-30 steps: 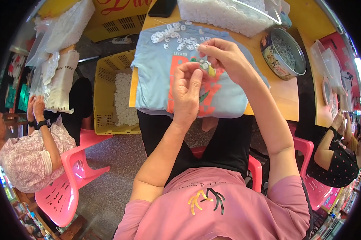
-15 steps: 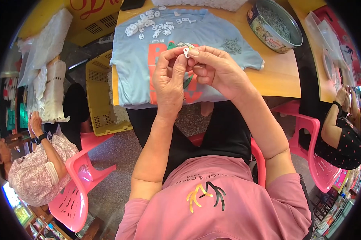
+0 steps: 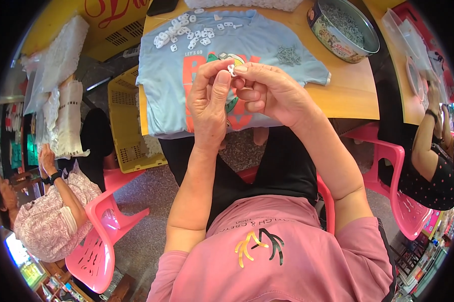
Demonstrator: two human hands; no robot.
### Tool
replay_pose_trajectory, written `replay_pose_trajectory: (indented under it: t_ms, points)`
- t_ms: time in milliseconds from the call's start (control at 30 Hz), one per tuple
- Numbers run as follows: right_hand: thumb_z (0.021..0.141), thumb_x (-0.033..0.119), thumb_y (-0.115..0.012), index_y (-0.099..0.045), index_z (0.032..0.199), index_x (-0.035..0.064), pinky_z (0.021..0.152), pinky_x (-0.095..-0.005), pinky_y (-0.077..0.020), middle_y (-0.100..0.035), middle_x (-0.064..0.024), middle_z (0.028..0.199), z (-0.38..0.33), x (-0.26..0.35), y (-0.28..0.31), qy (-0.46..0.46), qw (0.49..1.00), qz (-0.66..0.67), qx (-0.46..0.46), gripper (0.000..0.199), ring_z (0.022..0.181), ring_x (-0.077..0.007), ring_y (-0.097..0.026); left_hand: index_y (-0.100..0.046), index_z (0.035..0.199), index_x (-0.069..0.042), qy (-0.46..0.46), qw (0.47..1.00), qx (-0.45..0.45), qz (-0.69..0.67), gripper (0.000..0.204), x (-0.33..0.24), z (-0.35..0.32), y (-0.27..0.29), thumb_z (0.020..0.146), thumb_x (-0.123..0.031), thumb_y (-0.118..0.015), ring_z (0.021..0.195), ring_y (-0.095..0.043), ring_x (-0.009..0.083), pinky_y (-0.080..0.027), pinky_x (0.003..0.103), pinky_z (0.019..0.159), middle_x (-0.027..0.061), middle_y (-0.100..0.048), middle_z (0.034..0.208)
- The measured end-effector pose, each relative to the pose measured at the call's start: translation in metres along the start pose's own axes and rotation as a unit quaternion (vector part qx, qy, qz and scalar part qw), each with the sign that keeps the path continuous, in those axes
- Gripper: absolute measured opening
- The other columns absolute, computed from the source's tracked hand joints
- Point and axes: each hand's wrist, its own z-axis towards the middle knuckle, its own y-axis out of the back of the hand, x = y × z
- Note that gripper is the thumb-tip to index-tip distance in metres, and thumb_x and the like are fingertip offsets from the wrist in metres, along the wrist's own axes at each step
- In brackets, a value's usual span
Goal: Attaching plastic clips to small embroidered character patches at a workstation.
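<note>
Above the blue T-shirt point(image 3: 161, 85), two hands meet on one white plastic clip point(image 3: 231, 70)

Over the T-shirt's red lettering, the person's left hand point(image 3: 210, 103) and right hand point(image 3: 277, 90) both have fingers clamped on the clip. Loose white clips point(image 3: 184, 31) lie across the T-shirt's upper left; a heap of grey nails point(image 3: 288, 55) rests on its upper right. Beneath the T-shirt spreads the wooden counter point(image 3: 347, 95), with a round tin point(image 3: 347, 40) right of the T-shirt.

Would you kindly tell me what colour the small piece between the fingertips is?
The small piece is white; the head view shows it.
</note>
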Motion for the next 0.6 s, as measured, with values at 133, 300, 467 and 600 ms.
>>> replay_pose_trajectory:
  t_ms: [133,300,467,600]
  points:
    - [0.097,0.023,-0.06,-0.058,0.084,0.0045,0.044,-0.0183,-0.0283,-0.053,0.0014,0.077,0.0001,0.0031,0.007,-0.053,0.997,0.024,0.042,0.023,0.057,-0.0035,-0.036,-0.062,0.112,-0.004,0.012,0.999,0.023,-0.036,0.015,0.0026,0.001,0.0047,0.098,-0.01,-0.057,0.097,-0.056,0.0106,-0.045,0.028,0.089,0.0042,-0.06,0.109]
    - [0.097,0.026,-0.059,-0.057,0.083,0.0045,0.043,-0.0183,-0.0319,-0.052,0.0012,0.076,-0.002,0.0015,0.0031,-0.072,0.995,0.009,0.062,0.026,0.055,-0.0037,-0.037,-0.061,0.108,-0.006,0.024,0.995,0.032,-0.089,0.012,0.0016,0.0037,0.0069,0.097,-0.009,-0.059,0.096,-0.056,0.0121,-0.045,0.029,0.088,0.0058,-0.058,0.113]
    - [0.098,0.029,-0.059,-0.061,0.091,0.0033,0.047,-0.0187,-0.0416,-0.057,-0.0006,0.082,-0.005,0.0004,0.0001,-0.008,0.996,-0.092,0.002,0.027,0.058,-0.0044,-0.048,-0.059,0.104,-0.006,0.034,0.992,0.05,-0.115,0.009,0.0023,0.0034,0.0082,0.096,-0.008,-0.06,0.092,-0.057,0.0113,-0.046,0.028,0.085,0.0062,-0.06,0.11]
    - [0.097,0.029,-0.06,-0.063,0.097,0.0022,0.05,-0.0191,-0.0455,-0.061,-0.0013,0.084,-0.0059,-0.0037,0.0031,0.096,0.974,-0.2,-0.036,0.027,0.061,-0.0048,-0.053,-0.058,0.104,-0.005,0.067,0.991,0.009,-0.115,0.009,0.0018,0.0031,0.0061,0.096,-0.008,-0.061,0.09,-0.057,0.0099,-0.047,0.027,0.083,0.0042,-0.062,0.102]
